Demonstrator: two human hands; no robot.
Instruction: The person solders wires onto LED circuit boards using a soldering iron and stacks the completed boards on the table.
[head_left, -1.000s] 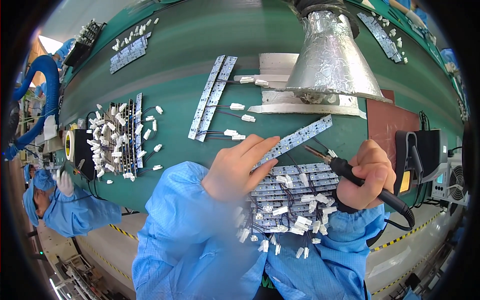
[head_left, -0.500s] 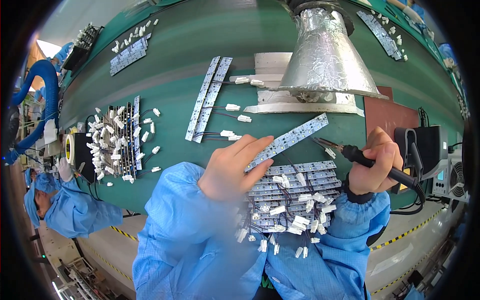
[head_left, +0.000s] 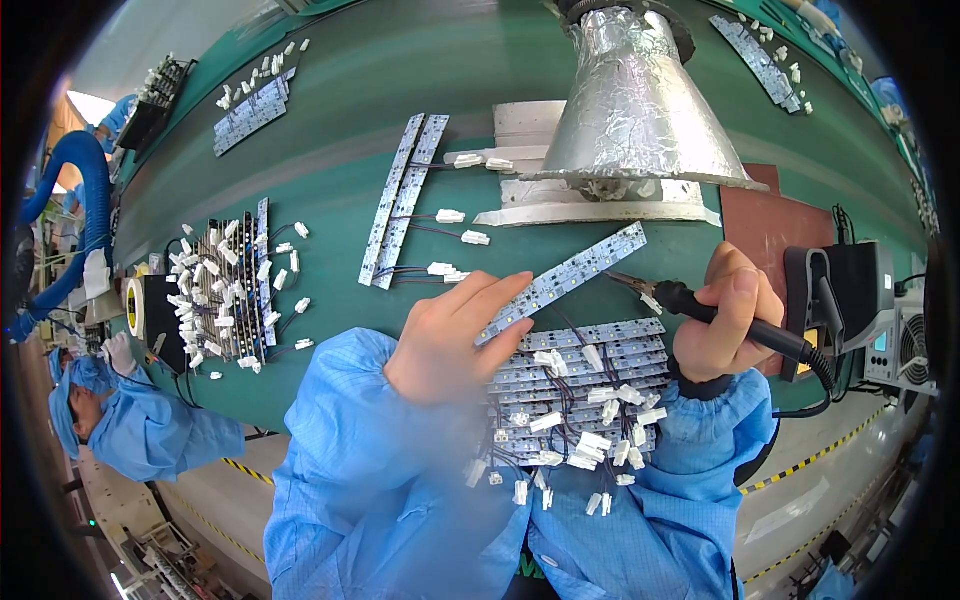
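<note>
One soldering iron (head_left: pixel 690 302), centre right; one angled strip (head_left: pixel 568 281), centre; two paired strips (head_left: pixel 408 205), left of centre; one foil cone (head_left: pixel 650 110), upper right; one blue hose (head_left: pixel 96 195), left.

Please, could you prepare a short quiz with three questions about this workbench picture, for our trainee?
1. Which hand holds the soldering iron?
2. Fill in: the left hand pinches one end of an ____ between its fingers.
3. True or false: the foil-covered hood stands to the left of the red-brown mat.

Key: 1. The right hand. 2. LED strip. 3. True.
</note>
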